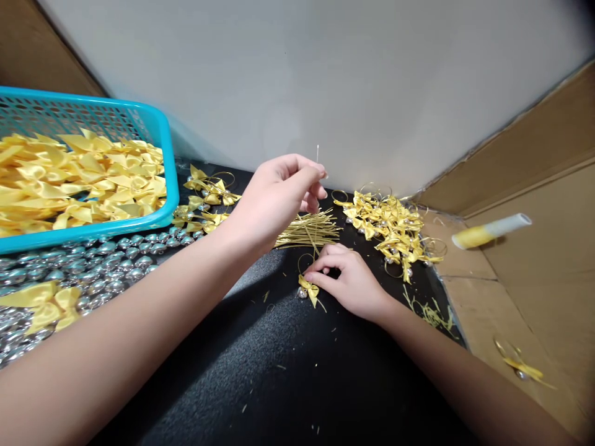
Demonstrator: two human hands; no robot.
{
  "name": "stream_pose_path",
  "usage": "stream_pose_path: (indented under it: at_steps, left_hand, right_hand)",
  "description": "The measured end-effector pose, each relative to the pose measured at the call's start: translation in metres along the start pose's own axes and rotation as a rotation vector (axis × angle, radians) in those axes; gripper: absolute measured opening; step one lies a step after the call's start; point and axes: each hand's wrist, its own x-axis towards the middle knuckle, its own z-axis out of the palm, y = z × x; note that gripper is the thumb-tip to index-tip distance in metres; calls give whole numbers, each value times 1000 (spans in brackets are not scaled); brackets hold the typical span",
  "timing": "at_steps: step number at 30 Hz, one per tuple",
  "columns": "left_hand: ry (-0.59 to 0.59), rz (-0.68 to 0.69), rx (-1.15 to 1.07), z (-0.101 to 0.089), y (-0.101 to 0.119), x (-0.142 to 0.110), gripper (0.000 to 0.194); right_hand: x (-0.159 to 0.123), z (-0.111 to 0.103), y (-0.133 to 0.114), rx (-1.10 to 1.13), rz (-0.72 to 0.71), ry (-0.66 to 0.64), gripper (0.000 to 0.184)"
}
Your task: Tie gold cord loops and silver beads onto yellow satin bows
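A yellow bow [309, 285] with a silver bell [302, 293] lies at the fingertips of the right hand [352, 280], pinched between thumb and finger. Above and left of it, the left hand [290, 184] has its fingertips closed on a thin strand [318, 153]. Gold wires [309, 230] lie between the hands; beyond the right hand sits a bow pile [388, 226]. Left of the left hand stands a blue basket [171, 167] of bows, with silver beads [123, 260] before it.

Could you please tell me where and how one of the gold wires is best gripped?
The wires are thin and bundled, but their right ends fan out, so I'd pinch one there, coming from the right.
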Motion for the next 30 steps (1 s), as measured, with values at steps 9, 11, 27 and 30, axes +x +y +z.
stream_pose_path:
  at_steps: [9, 11, 27, 30]
  left_hand:
    - [90, 4, 24, -4, -1, 6, 7]
    - [90, 14, 16, -6, -3, 8, 7]
    - [190, 14, -26, -15, -5, 19, 11]
    - [175, -12, -5, -15, -6, 20, 10]
  right_hand:
    - [0, 0, 0, 5, -11, -15, 8]
    - [0, 0, 0, 8, -10, -21, 9]
    - [-2, 0, -3, -44, -8, -95, 11]
    - [-2, -1, -2, -60, -34, -94, 12]
